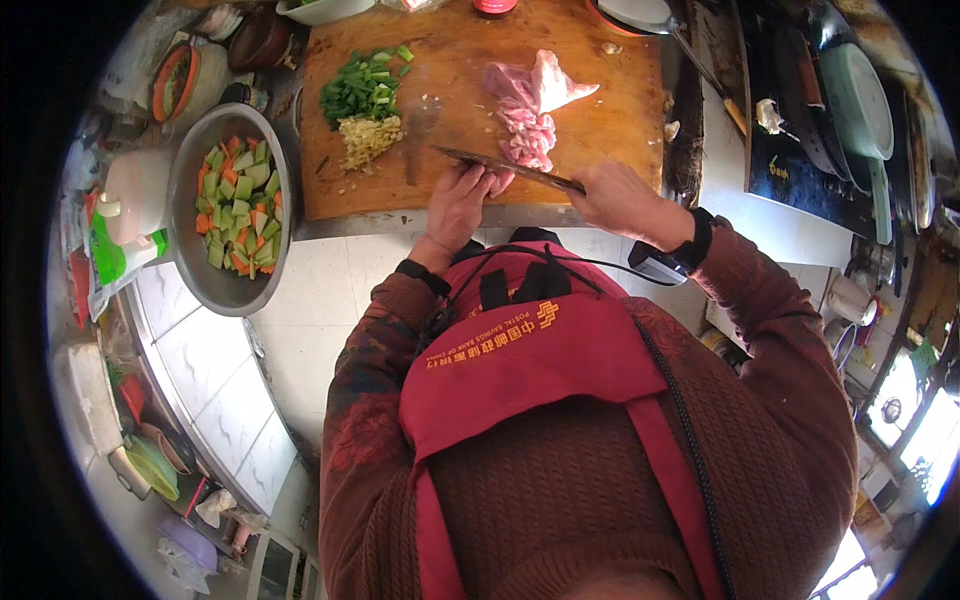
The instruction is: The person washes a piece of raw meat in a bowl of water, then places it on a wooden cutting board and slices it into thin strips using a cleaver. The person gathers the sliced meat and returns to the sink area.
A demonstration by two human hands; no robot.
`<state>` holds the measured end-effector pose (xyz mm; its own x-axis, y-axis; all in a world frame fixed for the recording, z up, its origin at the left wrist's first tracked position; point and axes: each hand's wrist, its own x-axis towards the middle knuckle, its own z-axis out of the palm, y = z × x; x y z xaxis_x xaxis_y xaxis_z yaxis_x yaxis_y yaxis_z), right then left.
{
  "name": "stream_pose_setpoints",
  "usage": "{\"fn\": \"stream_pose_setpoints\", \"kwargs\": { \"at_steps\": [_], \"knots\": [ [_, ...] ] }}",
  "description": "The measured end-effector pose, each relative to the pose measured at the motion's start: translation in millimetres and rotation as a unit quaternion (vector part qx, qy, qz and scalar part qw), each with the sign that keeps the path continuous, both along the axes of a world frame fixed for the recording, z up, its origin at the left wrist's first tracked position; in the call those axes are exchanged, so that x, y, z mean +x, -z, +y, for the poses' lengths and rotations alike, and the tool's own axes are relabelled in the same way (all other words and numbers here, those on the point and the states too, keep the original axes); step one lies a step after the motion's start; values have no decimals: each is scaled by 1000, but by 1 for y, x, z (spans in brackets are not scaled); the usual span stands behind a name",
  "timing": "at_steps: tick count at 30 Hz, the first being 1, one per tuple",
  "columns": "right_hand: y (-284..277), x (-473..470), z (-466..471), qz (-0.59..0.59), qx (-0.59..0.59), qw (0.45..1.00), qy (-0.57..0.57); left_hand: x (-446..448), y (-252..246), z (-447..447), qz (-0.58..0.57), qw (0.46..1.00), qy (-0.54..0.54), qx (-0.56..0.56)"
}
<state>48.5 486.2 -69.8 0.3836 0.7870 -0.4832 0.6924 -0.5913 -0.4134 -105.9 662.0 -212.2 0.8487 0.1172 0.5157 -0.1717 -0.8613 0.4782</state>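
Observation:
My right hand [619, 202] grips the handle end of a kitchen knife [517, 169], whose blade points left over the near edge of a wooden cutting board [450, 45]. My left hand [461, 202] is beside the blade, its fingertips against a small piece of pink raw meat [501, 182]. Beyond the blade lies a pile of cut raw meat [527, 135], touching a larger uncut piece [555, 82]. At the board's left are chopped green onions [360, 88], with minced garlic or ginger [369, 141] just nearer to me.
A metal bowl [183, 247] of cut green and orange vegetables [240, 202] stands left of the board. A pan [637, 13] reaches over the far right corner. Further right, a light green pan [855, 101] sits on a black stove top [772, 169].

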Motion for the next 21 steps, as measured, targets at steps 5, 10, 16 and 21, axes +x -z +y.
{"fn": "stream_pose_setpoints", "kwargs": {
  "at_steps": [5, 10, 16, 21],
  "knots": [
    [26, -9, 33, 21, 4, 999, 35, -2, 4, 0, 7, 1000, -2, -10],
    [46, -16, 44, 29, 136, 987, 75, -4, 1, 0, 15, 1000, 5, 2],
    [26, 7, 18, 62, 96, 991, 70, -6, -2, -3, 5, 1000, -12, 15],
    [9, 8, 5, 39, 71, 997, -2, -3, 1, -3, 3, 1000, -8, 8]
  ]
}}
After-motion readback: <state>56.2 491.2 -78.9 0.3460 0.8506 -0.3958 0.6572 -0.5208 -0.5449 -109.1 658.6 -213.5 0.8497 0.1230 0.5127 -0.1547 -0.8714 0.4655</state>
